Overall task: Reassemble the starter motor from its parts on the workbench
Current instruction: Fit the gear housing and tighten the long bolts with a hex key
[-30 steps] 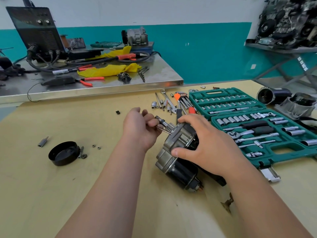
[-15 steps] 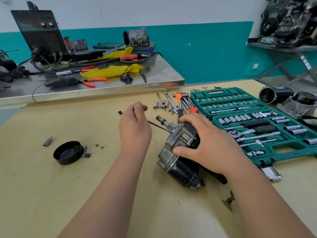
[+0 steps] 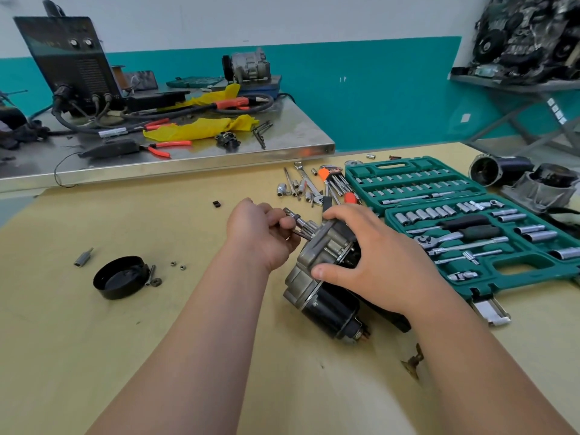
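open: bench (image 3: 141,356) near-left | obstacles: black cap (image 3: 120,277) left, socket case (image 3: 480,285) right, loose tools (image 3: 306,185) behind

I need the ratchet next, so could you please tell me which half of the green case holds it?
The near half, beside the right hand; the far half holds rows of small bits instead.

Teal-and-white wall (image 3: 376,98) behind a steel table (image 3: 282,142).

Workshop: socket set (image 3: 470,221), welder (image 3: 72,58), shelved engine parts (image 3: 527,36)
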Demonstrator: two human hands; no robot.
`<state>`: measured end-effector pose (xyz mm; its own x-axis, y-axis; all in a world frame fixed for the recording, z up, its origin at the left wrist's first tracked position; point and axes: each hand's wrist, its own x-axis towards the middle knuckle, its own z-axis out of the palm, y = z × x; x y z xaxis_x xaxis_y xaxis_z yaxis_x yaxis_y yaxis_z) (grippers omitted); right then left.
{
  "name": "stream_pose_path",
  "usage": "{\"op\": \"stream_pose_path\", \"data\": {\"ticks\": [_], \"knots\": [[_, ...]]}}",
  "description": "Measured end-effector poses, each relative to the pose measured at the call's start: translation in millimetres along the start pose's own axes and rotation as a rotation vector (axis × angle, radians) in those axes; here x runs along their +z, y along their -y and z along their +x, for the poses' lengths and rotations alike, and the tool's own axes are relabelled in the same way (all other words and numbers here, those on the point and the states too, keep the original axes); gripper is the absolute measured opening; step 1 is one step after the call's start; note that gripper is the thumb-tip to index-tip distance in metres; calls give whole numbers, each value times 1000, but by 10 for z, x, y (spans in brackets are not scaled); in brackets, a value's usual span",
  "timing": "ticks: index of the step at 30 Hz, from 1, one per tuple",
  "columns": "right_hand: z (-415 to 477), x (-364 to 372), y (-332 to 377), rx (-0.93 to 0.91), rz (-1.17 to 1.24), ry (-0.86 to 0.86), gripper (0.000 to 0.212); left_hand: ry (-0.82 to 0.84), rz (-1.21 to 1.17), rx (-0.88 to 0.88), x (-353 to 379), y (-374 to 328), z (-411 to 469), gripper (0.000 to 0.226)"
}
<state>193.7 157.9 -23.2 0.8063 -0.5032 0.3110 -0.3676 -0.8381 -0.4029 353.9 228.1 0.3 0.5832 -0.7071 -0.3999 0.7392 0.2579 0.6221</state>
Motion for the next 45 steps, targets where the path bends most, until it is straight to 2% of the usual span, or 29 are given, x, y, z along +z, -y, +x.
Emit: {"op": "stream_pose_path", "data": {"ticks": [5, 7, 9, 11, 12, 14, 15, 17, 19, 20, 22, 24, 26, 29, 32, 34, 37, 41, 43, 45], "knots": [[2, 2, 1, 0, -3, 2, 69, 110, 324, -86, -64, -195, 2, 50], [5, 1, 0, 2, -6, 5, 69, 107, 598, -146, -89, -305, 12, 47], [4, -1, 2, 5, -7, 9, 69, 25, 1043, -160, -107, -413, 2, 40], [4, -4, 5, 6, -7, 11, 69, -31, 1514, -50, -132, -477, -13, 35], [3, -5, 7, 7, -7, 12, 68, -27, 1675, 72, -142, -484, -2, 34], [1, -7, 9, 8, -8, 14, 68, -42, 1803, 408, -176, -452, 38, 32], [1, -7, 10, 10, -9, 12, 68, -84, 1779, 589, -190, -413, 43, 31], [-3, -10, 17, 13, -7, 10, 68, -151, 1587, 912, -225, -289, -5, 25], [-6, -12, 24, 14, -6, 10, 68, -158, 1348, 1100, -233, -151, -87, 18], [-5, -11, 28, 14, -8, 10, 68, -168, 1242, 1119, -222, -86, -102, 18], [-4, -9, 31, 14, -12, 9, 68, -229, 1026, 974, -155, 28, -111, 20], [-3, -7, 31, 18, -16, 5, 69, -284, 727, 687, -40, 117, -127, 27], [-6, -3, 34, 19, -21, 5, 70, -317, 470, 499, 68, 176, -147, 43], [-7, 1, 25, 17, -20, 4, 70, -371, 309, 327, 115, 126, -79, 59], [-4, 2, 14, 18, -17, 5, 71, -335, 367, 174, 70, 39, 29, 42], [-1, 7, 10, 18, -13, 7, 72, -316, 480, 159, 49, 8, 100, 36], [5, 16, 3, 15, -6, 4, 71, -329, 721, 265, 54, -39, 210, 36], [6, 18, -4, 13, -2, -5, 69, -259, 1251, 523, 11, -121, 283, 26], [5, 20, -7, 10, 0, -6, 68, -232, 1346, 519, -2, -176, 295, 21], [8, 20, -7, 10, -2, -10, 68, -210, 1318, 480, -4, -218, 324, 22]]}}
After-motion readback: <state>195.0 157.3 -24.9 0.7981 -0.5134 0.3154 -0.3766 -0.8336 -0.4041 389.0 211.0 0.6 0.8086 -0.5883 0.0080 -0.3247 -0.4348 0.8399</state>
